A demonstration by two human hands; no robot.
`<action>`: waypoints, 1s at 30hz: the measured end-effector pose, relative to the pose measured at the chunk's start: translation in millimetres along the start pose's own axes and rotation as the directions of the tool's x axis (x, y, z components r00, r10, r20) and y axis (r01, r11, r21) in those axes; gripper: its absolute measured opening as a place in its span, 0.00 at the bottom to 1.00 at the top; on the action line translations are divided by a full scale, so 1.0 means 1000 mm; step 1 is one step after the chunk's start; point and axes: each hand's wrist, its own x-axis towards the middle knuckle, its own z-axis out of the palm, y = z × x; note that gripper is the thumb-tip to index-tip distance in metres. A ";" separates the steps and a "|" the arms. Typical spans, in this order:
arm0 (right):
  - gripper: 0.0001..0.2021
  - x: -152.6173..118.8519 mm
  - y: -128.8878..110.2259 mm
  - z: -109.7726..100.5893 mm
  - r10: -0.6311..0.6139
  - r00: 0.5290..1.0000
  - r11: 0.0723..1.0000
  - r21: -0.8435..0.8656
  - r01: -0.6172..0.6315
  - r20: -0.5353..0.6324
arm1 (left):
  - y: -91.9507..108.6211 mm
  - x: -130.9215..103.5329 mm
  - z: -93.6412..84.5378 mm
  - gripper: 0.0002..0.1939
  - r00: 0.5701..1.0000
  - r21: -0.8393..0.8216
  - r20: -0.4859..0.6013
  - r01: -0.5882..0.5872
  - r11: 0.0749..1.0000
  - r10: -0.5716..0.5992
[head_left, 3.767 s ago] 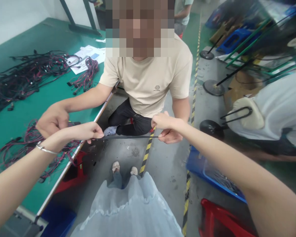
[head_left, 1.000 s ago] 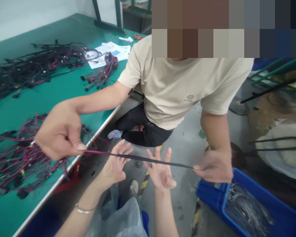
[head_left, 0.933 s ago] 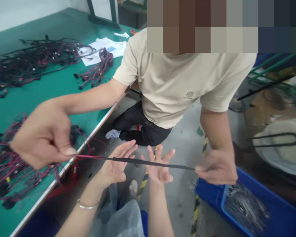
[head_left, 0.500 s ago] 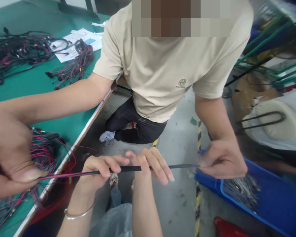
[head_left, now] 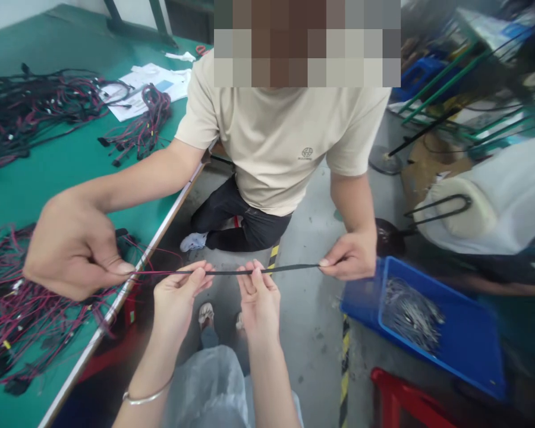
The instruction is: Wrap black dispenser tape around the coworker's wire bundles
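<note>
A thin black and red cable (head_left: 225,273) is stretched level across the middle of the view. My left hand (head_left: 178,297), below a silver bangle, pinches it left of centre, where black covering meets the red part. To the right, my right hand (head_left: 261,297) pinches the black part between thumb and fingers. Another person's hand (head_left: 78,249) grips the red end at the left, and that person's other hand (head_left: 352,255) holds the black end at the right.
On the green table (head_left: 9,202) at the left lie tangled cable bundles (head_left: 40,113) and papers (head_left: 173,80). The person in a beige shirt (head_left: 267,137) faces me. A blue bin (head_left: 468,339) with metallic-looking pieces and a red stool (head_left: 405,398) stand at the right.
My fingers have closed from a looser, spread pose into pinches on the cable. The other person's hands have moved farther from me, and the cable's right end sits higher and further left.
</note>
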 end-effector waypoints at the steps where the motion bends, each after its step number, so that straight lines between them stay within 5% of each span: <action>1: 0.15 -0.006 -0.004 0.000 0.038 0.999 0.999 0.004 -0.038 -0.013 | 0.003 -0.004 0.000 0.17 1.000 0.011 -0.023 0.013 1.000 -0.013; 5: 0.19 -0.005 -0.027 -0.014 0.002 0.987 0.998 -0.063 0.008 0.160 | 0.014 -0.014 0.005 0.21 0.998 0.023 -0.053 0.017 1.000 -0.016; 8: 0.35 0.020 -0.041 -0.036 -0.145 0.886 0.955 -0.172 0.242 0.441 | 0.018 -0.015 0.009 0.22 0.998 0.002 -0.058 0.015 1.000 -0.014; 11: 0.41 0.057 -0.044 -0.052 -0.272 0.808 0.829 -0.300 0.473 0.523 | 0.017 -0.014 0.009 0.23 0.998 0.000 -0.067 0.009 1.000 -0.009; 14: 0.36 0.092 -0.034 -0.050 -0.274 0.811 0.802 -0.342 0.489 0.518 | 0.014 -0.011 0.007 0.23 0.997 0.023 -0.070 0.009 1.000 -0.007; 18: 0.17 0.116 -0.017 -0.032 -0.208 0.791 0.851 -0.293 0.437 0.575 | 0.010 -0.005 0.003 0.22 0.997 0.054 -0.080 0.006 0.999 -0.002; 21: 0.23 0.109 -0.013 -0.024 -0.231 0.798 0.958 -0.013 0.286 0.556 | 0.009 -0.002 0.002 0.22 0.995 0.060 -0.092 -0.021 0.998 0.027; 24: 0.20 0.080 -0.020 -0.024 -0.158 0.872 0.956 0.294 0.017 0.463 | 0.009 -0.001 0.003 0.22 0.995 0.074 -0.096 -0.032 0.997 0.039; 27: 0.16 0.044 -0.033 -0.027 -0.007 0.961 0.960 0.271 -0.071 0.276 | 0.012 -0.002 0.003 0.21 0.994 0.101 -0.094 -0.045 0.994 0.054; 30: 0.15 0.017 -0.050 -0.030 0.059 0.996 0.986 0.150 -0.068 0.066 | 0.014 -0.004 0.003 0.21 0.994 0.139 -0.083 -0.062 0.988 0.074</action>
